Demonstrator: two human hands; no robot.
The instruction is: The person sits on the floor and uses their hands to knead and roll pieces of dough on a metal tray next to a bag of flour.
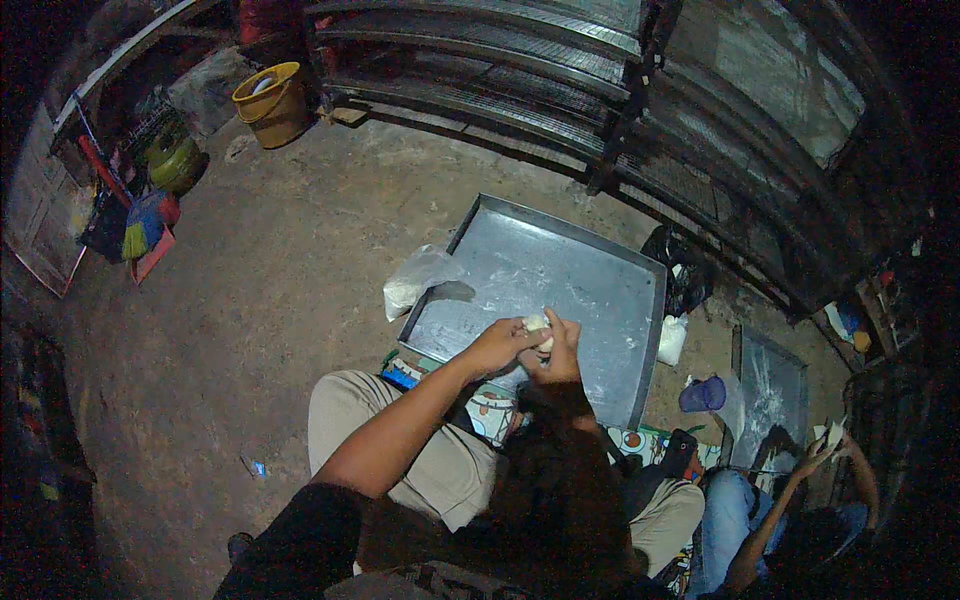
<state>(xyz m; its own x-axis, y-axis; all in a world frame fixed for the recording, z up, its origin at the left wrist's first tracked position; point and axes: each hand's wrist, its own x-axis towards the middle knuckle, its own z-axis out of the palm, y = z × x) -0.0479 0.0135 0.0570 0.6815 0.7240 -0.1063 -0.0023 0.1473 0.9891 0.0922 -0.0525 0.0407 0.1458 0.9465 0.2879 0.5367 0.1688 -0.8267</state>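
Over the near part of a large metal tray (580,270), both my hands meet around a small lump of pale dough (537,324). My left hand (503,346) comes from the lower left with its fingers closed on the dough. From the other side, my right hand (559,352) grips it too, its fingers bent around it. The hands partly hide the lump. White powdery smears mark the tray's flat bottom. At the tray's left edge rests a clear plastic bag (415,280) with whitish contents.
Right of the tray stand a white packet (673,340), a purple cup (703,394) and a black plastic bag (680,275). A co-worker's hands (826,450) hold something pale near a second tray (770,390). Metal racks (480,70) line the back; a yellow bucket (272,105) stands far left.
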